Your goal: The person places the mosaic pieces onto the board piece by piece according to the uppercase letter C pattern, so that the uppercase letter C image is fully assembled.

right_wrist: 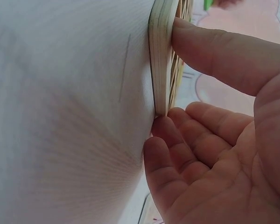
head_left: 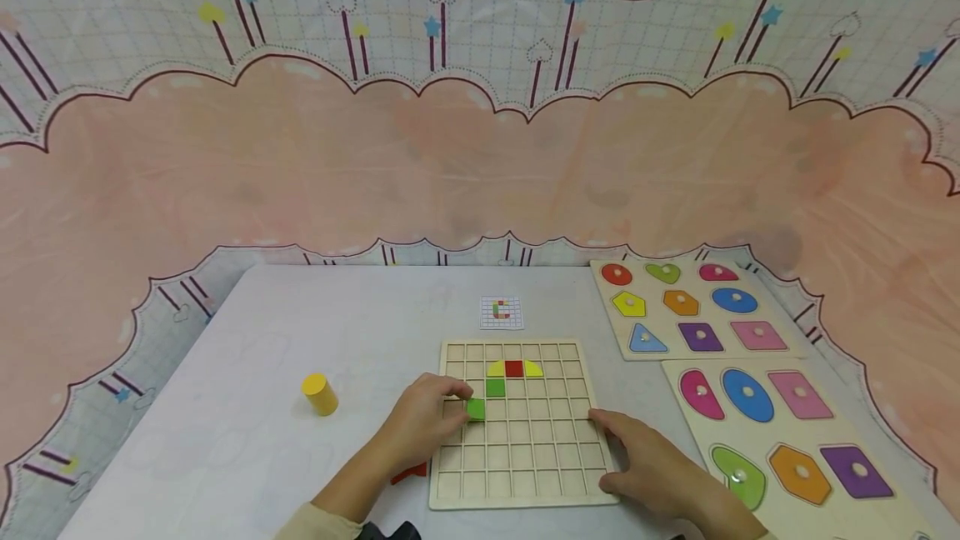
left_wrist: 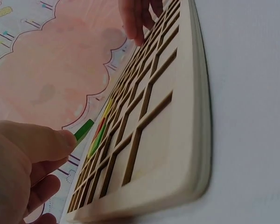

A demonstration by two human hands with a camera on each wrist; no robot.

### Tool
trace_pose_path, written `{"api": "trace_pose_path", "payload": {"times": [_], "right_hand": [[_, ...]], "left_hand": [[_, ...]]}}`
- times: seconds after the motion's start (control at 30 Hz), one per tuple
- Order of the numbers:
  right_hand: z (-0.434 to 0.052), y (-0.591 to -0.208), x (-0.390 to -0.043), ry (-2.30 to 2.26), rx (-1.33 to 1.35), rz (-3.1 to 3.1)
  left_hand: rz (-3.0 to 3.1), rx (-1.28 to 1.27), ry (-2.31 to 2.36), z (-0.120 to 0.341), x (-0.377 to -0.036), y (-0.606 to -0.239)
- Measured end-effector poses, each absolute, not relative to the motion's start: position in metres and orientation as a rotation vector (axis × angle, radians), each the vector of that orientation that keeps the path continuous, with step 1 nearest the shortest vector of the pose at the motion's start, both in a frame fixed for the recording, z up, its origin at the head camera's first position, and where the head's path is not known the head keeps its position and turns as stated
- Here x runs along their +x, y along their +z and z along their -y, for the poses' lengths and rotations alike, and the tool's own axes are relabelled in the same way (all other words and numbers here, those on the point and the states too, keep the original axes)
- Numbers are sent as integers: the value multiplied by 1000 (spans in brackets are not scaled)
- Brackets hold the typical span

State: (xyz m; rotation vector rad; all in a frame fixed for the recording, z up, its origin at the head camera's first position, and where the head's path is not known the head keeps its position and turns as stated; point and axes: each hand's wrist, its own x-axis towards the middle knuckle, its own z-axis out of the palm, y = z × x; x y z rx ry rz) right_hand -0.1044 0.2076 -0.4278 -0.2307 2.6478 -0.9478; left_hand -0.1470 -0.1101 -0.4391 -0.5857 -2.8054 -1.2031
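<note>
Right hand [head_left: 660, 469]: nearest the wearer, at the grid board's near right corner. Thumb lies on the top face at the edge; the other fingers [right_wrist: 177, 154] curl against the side and touch the table. It braces the board.
Red piece [head_left: 408, 473]: flat on the table just left of the board, partly hidden under the left forearm.
Left hand [head_left: 423, 423]: over the board's left part, fingertips pinching a green tile [head_left: 476, 409]. Left wrist view shows the tile tilted, one edge raised above the cells, not seated.
Grid board [head_left: 525, 473]: pale wood, square cells, lying flat on the white table [head_left: 247, 373].
Placed tiles: green square [head_left: 495, 387] one row beyond the held tile, then a red square [head_left: 513, 368] flanked by two yellow quarter-rounds.
Yellow cylinder [head_left: 320, 394]: upright, well left of the board.
Pattern card [head_left: 501, 312]: small, just beyond the board's far edge.
Shape puzzles [head_left: 697, 307]: two knobbed boards along the right, pieces seated.
Risk, tile: a tilted tile may jam on a divider or drop into a neighbouring cell; too steep an entry would cause it.
Risk, board: a sideways push could slide the board if the right hand eases off.
Risk, sleeve: the forearm could sweep the red piece away.
</note>
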Motion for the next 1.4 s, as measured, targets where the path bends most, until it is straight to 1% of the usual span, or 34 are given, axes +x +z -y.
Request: {"api": "trace_pose_path", "payload": {"times": [0.5, 1.07, 1.4], "right_hand": [[-209, -427, -103, -970, -268, -2632], [-207, -428, -104, -948, -232, -2652], [-208, -428, -103, -949, -253, -2657]], "left_hand": [[2872, -600, -1145, 92, -150, -442], [2867, -568, -1058, 83, -154, -451], [2886, -565, -1038, 79, -154, -449]]}}
